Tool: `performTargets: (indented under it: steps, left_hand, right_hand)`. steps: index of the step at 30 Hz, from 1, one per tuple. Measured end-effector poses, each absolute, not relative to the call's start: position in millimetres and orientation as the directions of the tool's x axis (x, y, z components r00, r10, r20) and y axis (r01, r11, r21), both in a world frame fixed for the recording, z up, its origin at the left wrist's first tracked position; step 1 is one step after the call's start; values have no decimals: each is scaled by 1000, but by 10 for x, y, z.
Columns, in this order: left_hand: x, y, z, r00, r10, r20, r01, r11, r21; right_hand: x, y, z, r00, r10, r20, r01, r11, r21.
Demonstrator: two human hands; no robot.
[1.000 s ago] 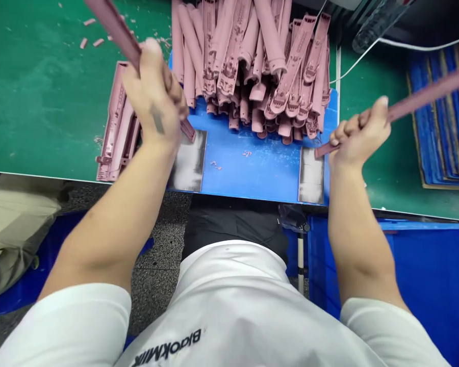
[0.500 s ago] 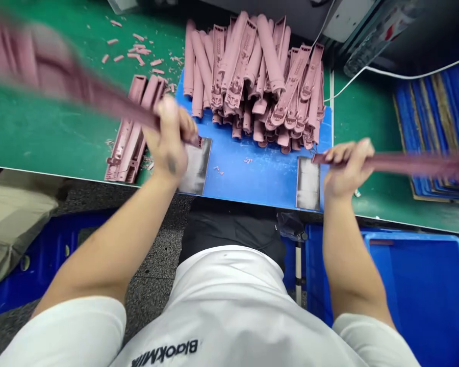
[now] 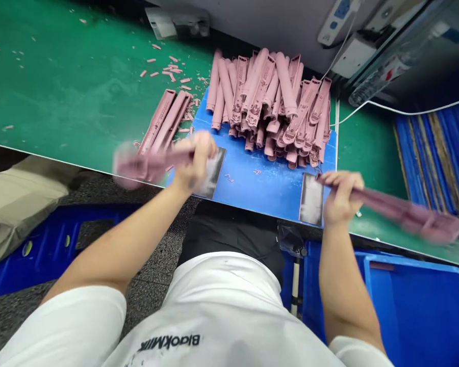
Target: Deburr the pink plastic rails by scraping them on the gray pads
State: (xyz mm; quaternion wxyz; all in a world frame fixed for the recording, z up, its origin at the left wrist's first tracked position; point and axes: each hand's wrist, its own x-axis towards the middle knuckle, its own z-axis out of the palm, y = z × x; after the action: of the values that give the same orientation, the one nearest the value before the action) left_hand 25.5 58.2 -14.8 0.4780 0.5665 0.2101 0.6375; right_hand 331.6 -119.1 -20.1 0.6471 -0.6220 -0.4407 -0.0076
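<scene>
My left hand point(image 3: 196, 160) is closed round one end of a long pink plastic housing piece point(image 3: 149, 164), which points left over the table's front edge and is smeared by motion. My right hand point(image 3: 342, 196) grips the near end of another pink plastic housing piece point(image 3: 409, 211), its far end blurred out to the right. Between and behind the hands lies a heap of similar pink half-shells and tubes point(image 3: 260, 97) on a blue mat point(image 3: 248, 191). A few more pink shells point(image 3: 162, 122) lie side by side just beyond the left hand's piece.
Small pink scraps point(image 3: 172, 69) are scattered on the green table point(image 3: 61, 86). Dark-and-grey pads point(image 3: 311, 199) sit at the mat's front corners. Blue boards point(image 3: 432, 158) stand at right, below a plastic bottle point(image 3: 386, 76). A blue crate point(image 3: 421, 306) is below the table, right.
Both held pieces have swung downward at their outer ends, the left one from high at the left edge. The camera view has shifted, so the heap appears lower.
</scene>
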Motion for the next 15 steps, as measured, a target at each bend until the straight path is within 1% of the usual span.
performTargets:
  steps: [1,2,3,4,5,6,7,8,9,10,11,12,13,14,15]
  left_hand:
    - [111,393,-160,109,841,529,-369,-460,807]
    - [-29,219,-164,129,844,521,-370,-446,815]
    - [-138,98,-156,136,862,488,-371,-412,832]
    - [-196,60,-142,152,892,427,-365,-351,863]
    - [-193,119,-126,182,924,336,-343,-261,902]
    - [-128,269,-116,209,951,228,-314,-155,937]
    - [-10,487,-118,239,964,118,-258,-54,965]
    - [139,739,-133,283,958,38,-188,17,982]
    - [295,982,-156,281,959,19,-155,26,988]
    - [429,1180,-184,250,967,58,-150,-21,988]
    - [515,1302,-215,222,966,136,-156,-102,982]
    - [536,1330,-247,191,950,248,-166,-218,962]
    - [486,1259,-283,176,913,367,-170,-339,925]
    - [369,1098,-321,174,865,471,-167,-445,880]
    - [204,866,-359,198,801,565,-156,-543,825]
  right_hand:
    - [3187,-1408,-217,590,555,586,573,223,-789]
    - [3075,-1621,-222,592,519,617,583,254,-772]
    - [3002,-1786,-209,617,521,590,539,267,-799]
    - [2977,-1870,-181,666,540,516,474,228,-851]
    - [3006,-1852,-144,712,564,417,396,168,-903]
    - [3083,-1735,-105,751,593,290,309,73,-948]
    - [3200,-1537,-73,770,606,198,255,-7,-967]
    - [3339,-1293,-52,778,607,161,237,-46,-970]
    - [3480,-1043,-39,789,597,145,232,-70,-970]
    - [3602,-829,-35,805,566,176,259,-69,-963]
    - [3682,-686,-37,810,537,237,311,-51,-949]
    - [3705,-634,-47,798,514,314,381,-27,-924]
    - [3664,-684,-66,766,511,390,461,-13,-887]
    - [3566,-830,-95,719,533,446,534,-14,-845]
    - [3423,-1055,-132,663,579,475,590,-15,-807]
